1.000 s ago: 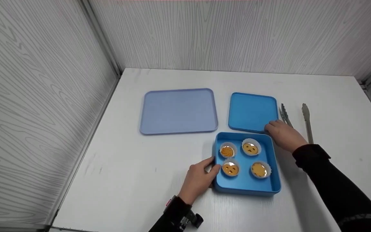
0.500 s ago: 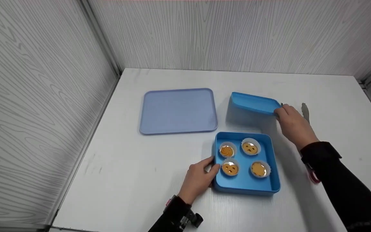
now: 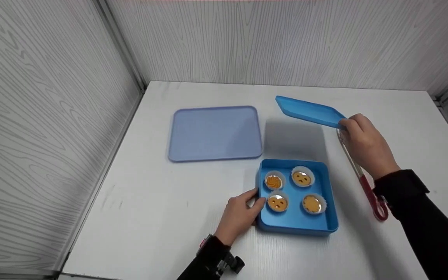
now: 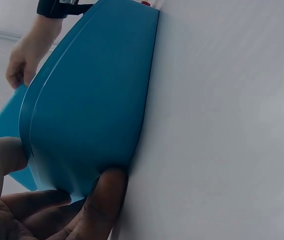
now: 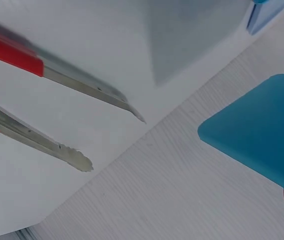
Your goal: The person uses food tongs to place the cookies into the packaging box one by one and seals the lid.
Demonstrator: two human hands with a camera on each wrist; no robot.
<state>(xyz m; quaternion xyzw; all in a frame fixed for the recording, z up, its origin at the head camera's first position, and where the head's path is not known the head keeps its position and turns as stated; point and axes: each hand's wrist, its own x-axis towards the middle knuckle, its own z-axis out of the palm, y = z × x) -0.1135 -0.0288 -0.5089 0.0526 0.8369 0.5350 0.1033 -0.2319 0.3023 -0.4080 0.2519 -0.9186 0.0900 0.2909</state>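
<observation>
A square blue lunch box point(image 3: 294, 221) stands on the table with several paper cups of cookies point(image 3: 278, 203) in it. One cookie has a swirl; others show small holes. My left hand point(image 3: 237, 216) holds the box's left wall, thumb at the rim and fingers against the outer side, as the left wrist view shows. In my right hand point(image 3: 368, 146) is the blue lid point(image 3: 311, 112), pinched at its right edge. The lid hangs tilted above the table behind the box, casting a shadow below. From the right wrist view, its flat face point(image 5: 256, 130) appears.
A pale blue-purple tray point(image 3: 214, 134) lies left of the lid's shadow. Red-handled metal tongs point(image 5: 77, 85) rest on the table under my right hand and forearm. Wood-grain walls point(image 3: 266, 42) enclose the table at the back and sides.
My right hand has lifted the lid off the table, raising and tilting it up and slightly rightward. More of the tongs' red handle shows. My left hand has stayed on the box.
</observation>
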